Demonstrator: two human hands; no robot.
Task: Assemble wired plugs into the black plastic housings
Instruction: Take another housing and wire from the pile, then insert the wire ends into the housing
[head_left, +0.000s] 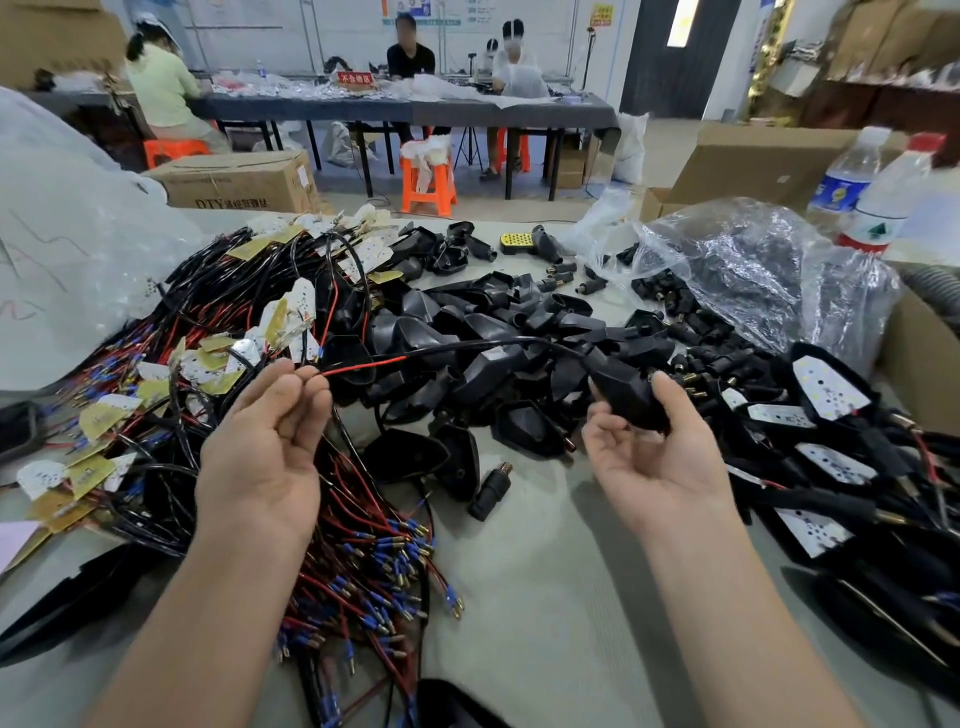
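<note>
left hand (260, 447): near, left of centre, palm up, pinches the end of the red wire (363, 364) between thumb and fingertips
red wire: runs right from the pinch and joins a black cable (493, 343) that arcs over the heap to the held housing
right hand (654, 452): near right, palm up, grips the black housing (628, 395) between thumb and curled fingers
black housing: held above the counter (545, 597), with the cable entering at its far left end
heap of housings (467, 332): loose black shells piled mid-counter, beyond both hands
wired plugs (384, 566): tangled red and black leads with blue sleeves and brass tips, spread from far left to near centre, partly under the left forearm
loose plug (488, 493): lies alone on the counter between the hands, at the near edge of the heap
fitted housings (826, 389): stacked at right, white boards face up
plastic bag (753, 260): far right, clear and crumpled, over small black parts
bottles (888, 202): two, upright, far right behind the bag
</note>
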